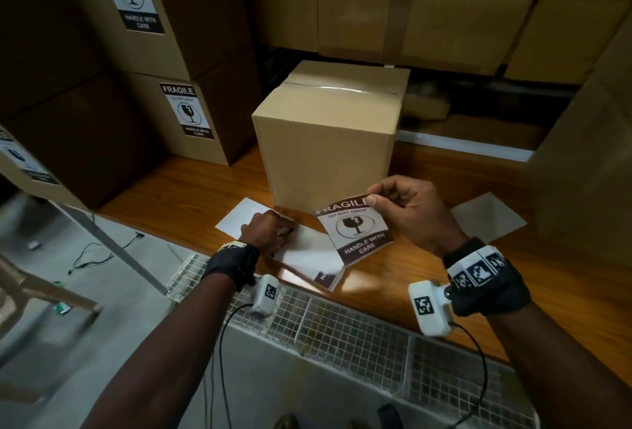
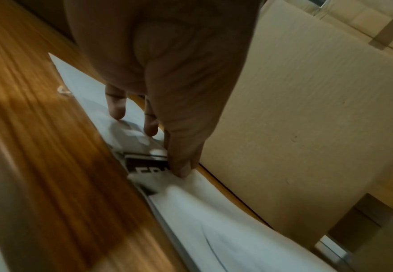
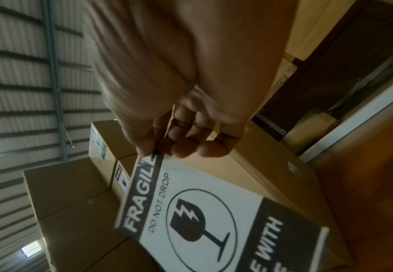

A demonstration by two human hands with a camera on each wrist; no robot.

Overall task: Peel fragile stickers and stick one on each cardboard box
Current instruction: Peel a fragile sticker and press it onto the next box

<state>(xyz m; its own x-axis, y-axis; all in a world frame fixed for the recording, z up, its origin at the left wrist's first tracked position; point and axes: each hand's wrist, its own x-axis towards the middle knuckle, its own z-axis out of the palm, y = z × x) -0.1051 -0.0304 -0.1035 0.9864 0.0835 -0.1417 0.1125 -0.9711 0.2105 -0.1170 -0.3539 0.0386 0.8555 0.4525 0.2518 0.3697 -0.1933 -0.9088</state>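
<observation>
A plain taped cardboard box [image 1: 328,141] stands on the wooden table [image 1: 427,257] with no sticker on its near face. My right hand [image 1: 407,210] pinches the top corner of a peeled fragile sticker [image 1: 355,227], lifted just in front of the box; the right wrist view shows the same fragile sticker [image 3: 202,217] under my right hand [image 3: 167,147]. My left hand [image 1: 270,230] presses its fingertips on the white backing sheet [image 1: 307,254] atop the sticker stack [image 1: 328,278]. In the left wrist view my left hand [image 2: 162,147] touches the backing sheet [image 2: 202,220] beside the box [image 2: 295,128].
Boxes bearing fragile stickers [image 1: 188,110] are stacked at the left, and more cartons [image 1: 444,1] fill the back. Loose white backing sheets [image 1: 489,216] lie on the table at both sides. A wire mesh guard [image 1: 342,326] runs along the table's near edge.
</observation>
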